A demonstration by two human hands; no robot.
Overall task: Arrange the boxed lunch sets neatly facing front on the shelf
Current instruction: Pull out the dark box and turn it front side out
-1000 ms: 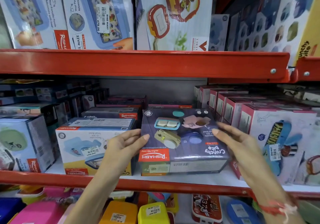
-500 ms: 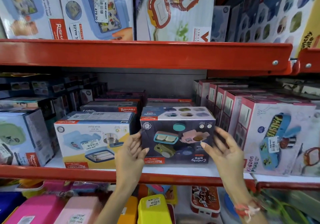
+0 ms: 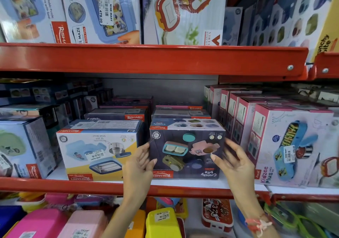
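Head view, centre of the frame: the left hand [image 3: 141, 161] and right hand [image 3: 232, 159], fingers spread, flank the upside-down dark lunch box [image 3: 187, 150] standing on the shelf [image 3: 110, 186]; whether they grip it is unclear.

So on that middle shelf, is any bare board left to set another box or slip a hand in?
Only the white front strip between the red shelf lip and the box fronts, widest ahead of the dark Crunchy Bite box. Narrow gaps flank that box, where the left hand and right hand sit. Behind, the stacks are packed.
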